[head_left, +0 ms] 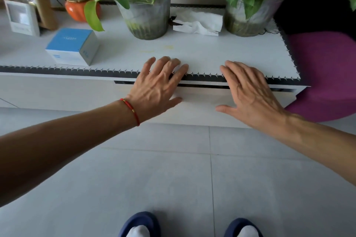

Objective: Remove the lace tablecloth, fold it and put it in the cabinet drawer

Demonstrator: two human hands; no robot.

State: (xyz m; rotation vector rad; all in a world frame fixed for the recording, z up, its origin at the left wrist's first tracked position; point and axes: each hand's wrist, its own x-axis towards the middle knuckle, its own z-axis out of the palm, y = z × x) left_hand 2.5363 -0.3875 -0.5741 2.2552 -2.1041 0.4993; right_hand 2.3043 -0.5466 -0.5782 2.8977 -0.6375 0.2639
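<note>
A low white cabinet stands in front of me. Its top carries a white covering with a black stitched border along the front and right edges. Below the border, the drawer front shows a narrow dark gap above it. My left hand lies flat with its fingers spread over the front edge, thumb on the drawer front. My right hand rests the same way further right. Neither hand holds anything. No folded lace cloth is visible.
On the cabinet top stand two potted plants, a crumpled tissue, a blue-and-white box, an orange vase, a picture frame and a small white device. A purple stool sits at the right. My slippered feet stand on grey tiles.
</note>
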